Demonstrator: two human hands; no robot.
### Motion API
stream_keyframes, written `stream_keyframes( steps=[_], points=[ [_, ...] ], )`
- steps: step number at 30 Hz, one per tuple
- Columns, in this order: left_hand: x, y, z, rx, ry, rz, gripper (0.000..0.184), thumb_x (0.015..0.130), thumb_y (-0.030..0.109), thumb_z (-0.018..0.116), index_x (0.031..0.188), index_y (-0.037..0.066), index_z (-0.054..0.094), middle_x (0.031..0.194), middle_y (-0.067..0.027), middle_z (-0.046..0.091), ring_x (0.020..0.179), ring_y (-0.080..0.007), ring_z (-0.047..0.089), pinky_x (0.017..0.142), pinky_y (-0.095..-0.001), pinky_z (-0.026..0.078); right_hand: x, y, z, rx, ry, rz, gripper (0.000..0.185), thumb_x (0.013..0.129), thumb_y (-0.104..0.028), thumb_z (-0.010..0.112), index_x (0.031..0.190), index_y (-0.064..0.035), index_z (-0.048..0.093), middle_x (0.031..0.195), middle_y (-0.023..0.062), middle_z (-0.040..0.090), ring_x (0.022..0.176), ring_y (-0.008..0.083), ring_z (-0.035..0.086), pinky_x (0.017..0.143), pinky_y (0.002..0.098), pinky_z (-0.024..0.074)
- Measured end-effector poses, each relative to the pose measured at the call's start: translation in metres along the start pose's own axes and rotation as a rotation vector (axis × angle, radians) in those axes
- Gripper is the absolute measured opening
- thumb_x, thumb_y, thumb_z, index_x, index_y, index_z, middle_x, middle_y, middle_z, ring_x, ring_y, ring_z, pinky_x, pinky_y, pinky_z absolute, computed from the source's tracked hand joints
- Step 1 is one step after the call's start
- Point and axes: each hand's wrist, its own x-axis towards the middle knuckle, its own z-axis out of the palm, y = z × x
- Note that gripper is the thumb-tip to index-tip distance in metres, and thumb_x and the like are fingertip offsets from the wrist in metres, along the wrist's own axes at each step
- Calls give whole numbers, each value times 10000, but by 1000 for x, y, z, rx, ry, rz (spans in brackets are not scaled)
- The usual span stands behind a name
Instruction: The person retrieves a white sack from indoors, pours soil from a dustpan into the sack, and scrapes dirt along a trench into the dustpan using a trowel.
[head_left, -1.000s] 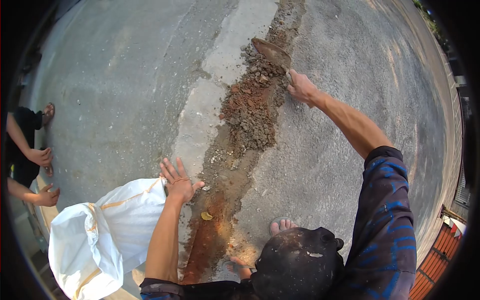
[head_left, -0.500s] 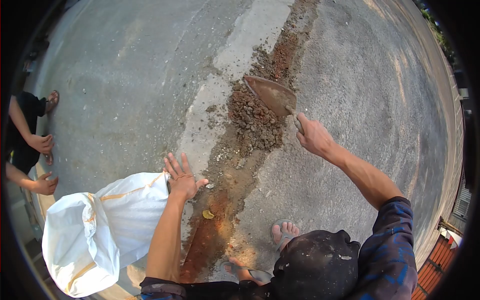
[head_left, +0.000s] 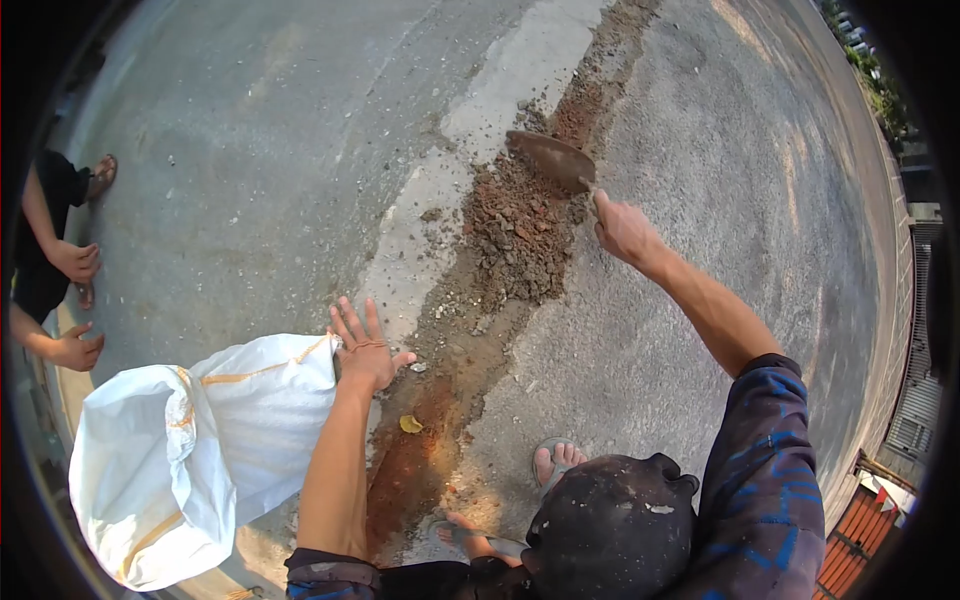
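My right hand (head_left: 628, 232) is closed round the handle of a trowel (head_left: 552, 161). The trowel's dirt-coated blade is tilted on edge against the upper end of a heap of loose soil (head_left: 517, 235). This heap lies in a narrow trench (head_left: 450, 375) cut through the pavement. Lower left, my left hand (head_left: 366, 352) rests with fingers spread on the concrete strip beside the trench, holding nothing. Its wrist is next to the closed-looking end of a white woven sack (head_left: 265, 400), whose wide mouth faces the lower left.
A dark cap (head_left: 612, 520) and sandalled feet (head_left: 558, 462) are at the bottom. Another person's hands (head_left: 76, 262) and dark trousers show at the left edge. A yellow leaf (head_left: 410, 424) lies in the trench. Grey road (head_left: 720, 170) borders it on the right.
The trowel has moved up along the heap and its blade has turned more edge-on. More reddish soil shows on the heap. My left hand stays on the concrete.
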Motion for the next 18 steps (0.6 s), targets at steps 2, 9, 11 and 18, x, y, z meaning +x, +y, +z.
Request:
stream_keyframes(
  steps=[2,9,11,18],
  points=[
    [-1,4,-5,-27,-9,11,1256,740,662,644,1479,58,-173,1476,-309,-279,1363,-476,-271,1104,-620,-42,-36,-33,2,-15,-118,-58,235,835,-125,527,975,15,401,754,288,607,741,488,597,676,560,468],
    [9,-13,23,17,84,49,1309,721,632,690,1454,52,-227,1458,-319,-304,1352,-504,-268,1068,-691,57,-73,-52,5,380,148,137,230,829,-131,541,978,-10,414,790,303,599,797,489,591,716,552,464],
    [5,-3,11,4,32,20,1313,719,642,685,1451,53,-234,1454,-322,-308,1349,-503,-274,1076,-679,37,-26,-18,-9,282,213,147,240,844,-144,541,996,-15,408,810,301,608,815,498,589,735,555,467],
    [1,-6,8,28,-10,12,1256,747,667,635,1474,57,-187,1460,-304,-315,1346,-472,-308,1092,-646,-16,67,7,36,172,314,86,276,859,-144,534,1039,-6,376,848,315,608,851,506,589,747,560,471]
  ],
)
